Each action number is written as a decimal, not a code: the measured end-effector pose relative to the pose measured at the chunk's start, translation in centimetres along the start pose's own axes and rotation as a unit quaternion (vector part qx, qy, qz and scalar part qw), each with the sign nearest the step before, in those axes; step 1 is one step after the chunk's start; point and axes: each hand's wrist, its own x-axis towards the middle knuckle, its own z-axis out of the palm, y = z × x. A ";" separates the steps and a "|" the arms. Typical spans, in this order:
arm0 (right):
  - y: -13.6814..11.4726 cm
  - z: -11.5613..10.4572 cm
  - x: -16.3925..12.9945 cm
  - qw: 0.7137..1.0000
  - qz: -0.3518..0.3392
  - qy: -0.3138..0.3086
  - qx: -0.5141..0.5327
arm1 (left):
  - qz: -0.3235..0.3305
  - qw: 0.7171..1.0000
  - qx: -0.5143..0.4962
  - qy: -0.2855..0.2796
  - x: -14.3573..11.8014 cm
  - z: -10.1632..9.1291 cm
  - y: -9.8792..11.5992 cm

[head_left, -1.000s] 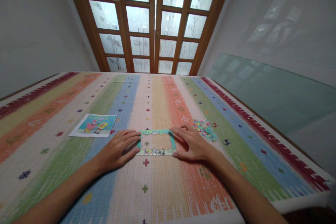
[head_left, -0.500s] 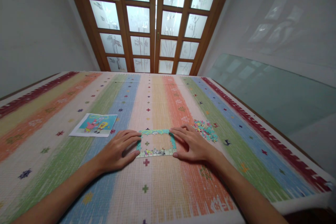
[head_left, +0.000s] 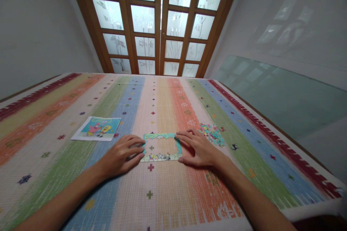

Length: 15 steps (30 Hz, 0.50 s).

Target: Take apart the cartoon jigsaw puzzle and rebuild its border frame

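A rectangular border of joined jigsaw pieces (head_left: 159,158) lies flat in front of me, teal along the top and sides, with small printed figures along the bottom strip. Its middle shows the striped cloth underneath. My left hand (head_left: 123,153) grips the left side, fingertips near the upper left and thumb by the lower left corner. On the other side, my right hand (head_left: 199,148) has its fingers on the upper right corner and its thumb at the lower right one. A heap of loose jigsaw pieces (head_left: 211,134) lies just beyond my right hand.
A printed picture sheet (head_left: 99,129) with a pink and a yellow cartoon figure lies to the left. The striped cloth (head_left: 168,195) covers the broad surface. Wooden doors with frosted panes (head_left: 159,39) stand at the far end, and a greenish glass panel (head_left: 282,94) at the right.
My left hand's fingers shift slightly at the border's left side. The right hand, the border and the loose pieces look the same.
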 end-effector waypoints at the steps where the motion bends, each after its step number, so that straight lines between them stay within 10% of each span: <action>1: 0.0 0.0 0.0 1.000 0.000 0.000 -0.002 | -0.005 1.000 -0.006 0.000 0.0 0.0 0.0; 15: 0.0 0.0 0.1 1.000 0.008 -0.005 0.000 | -0.111 0.988 0.024 -0.104 -1.0 -0.2 -0.3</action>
